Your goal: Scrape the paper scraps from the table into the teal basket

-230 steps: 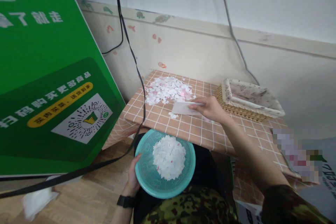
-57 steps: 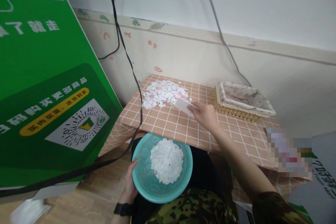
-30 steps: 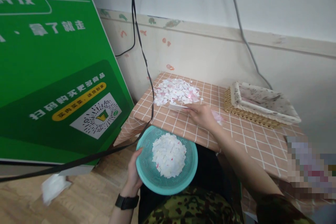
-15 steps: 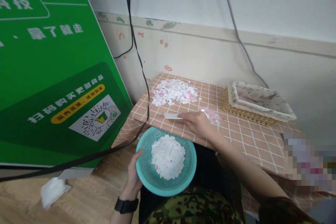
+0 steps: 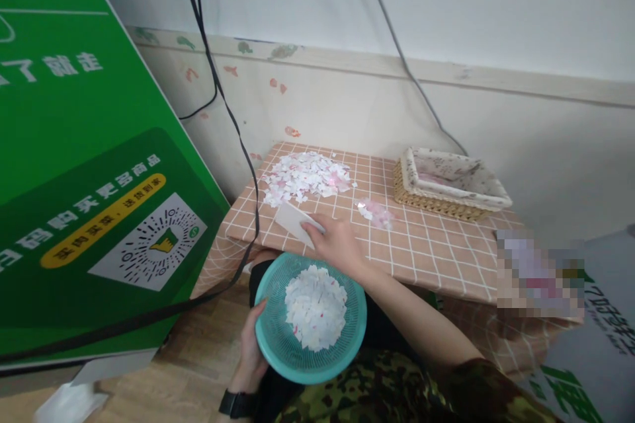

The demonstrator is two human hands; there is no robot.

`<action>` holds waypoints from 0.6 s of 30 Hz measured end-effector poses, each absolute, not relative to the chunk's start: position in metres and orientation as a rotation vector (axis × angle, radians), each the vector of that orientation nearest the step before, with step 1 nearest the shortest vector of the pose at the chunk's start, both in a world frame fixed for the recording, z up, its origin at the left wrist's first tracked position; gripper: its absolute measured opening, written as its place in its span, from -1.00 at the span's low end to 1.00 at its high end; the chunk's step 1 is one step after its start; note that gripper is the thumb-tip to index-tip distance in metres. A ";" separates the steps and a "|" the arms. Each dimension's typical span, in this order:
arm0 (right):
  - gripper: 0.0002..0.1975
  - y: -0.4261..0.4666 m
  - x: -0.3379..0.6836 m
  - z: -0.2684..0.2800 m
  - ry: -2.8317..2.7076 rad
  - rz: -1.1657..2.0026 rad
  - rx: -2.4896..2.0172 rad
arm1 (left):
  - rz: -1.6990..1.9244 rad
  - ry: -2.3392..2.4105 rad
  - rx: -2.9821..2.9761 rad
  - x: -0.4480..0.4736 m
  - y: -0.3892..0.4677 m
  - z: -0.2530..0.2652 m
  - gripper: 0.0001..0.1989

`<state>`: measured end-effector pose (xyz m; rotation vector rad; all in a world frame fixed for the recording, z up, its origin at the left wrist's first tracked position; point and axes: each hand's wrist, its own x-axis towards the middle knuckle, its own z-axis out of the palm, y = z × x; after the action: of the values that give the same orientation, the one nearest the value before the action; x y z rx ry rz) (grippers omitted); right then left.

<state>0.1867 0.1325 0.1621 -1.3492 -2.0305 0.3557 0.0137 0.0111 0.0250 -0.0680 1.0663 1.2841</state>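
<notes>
A turquoise plastic colander (image 5: 311, 370) rests over my lap at the table's front edge, with a heap of white paper scraps (image 5: 316, 307) and a few red bits inside. My left hand (image 5: 252, 344) grips its left rim, thumb on top. Above the table's near edge, my right hand (image 5: 335, 241) pinches a flat white card (image 5: 292, 221), which is tilted. Just beyond the card lies a larger pile of white and pinkish paper scraps (image 5: 307, 175). A small patch of pink scraps (image 5: 376, 213) sits right of my right hand.
A checked brown cloth covers the table (image 5: 421, 244). A cloth-lined wicker basket (image 5: 441, 201) stands at the back right. A green printed cabinet (image 5: 114, 145) is at left, with a black strap (image 5: 233, 106) hanging in front of the table's left corner. A blurred-out item lies far right.
My right hand has turned the card from nearly edge-on to showing its broad face beside the large pile. My view has shifted right. The left hand still holds the colander.
</notes>
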 end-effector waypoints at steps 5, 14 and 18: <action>-0.74 0.153 0.212 0.151 -1.804 0.380 -1.536 | 1.290 1.070 -0.068 0.012 0.011 0.018 -0.85; -0.59 0.105 0.281 0.143 -1.467 0.252 -1.842 | 1.310 1.131 -0.076 0.013 0.012 0.017 -0.87; -0.57 0.084 0.310 0.146 -1.401 0.190 -1.939 | 1.300 1.153 -0.083 0.013 0.012 0.017 -0.88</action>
<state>0.3104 0.0844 0.1462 -1.9393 -1.4011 0.1897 0.0132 0.0122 0.0175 -0.0832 1.1533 1.2996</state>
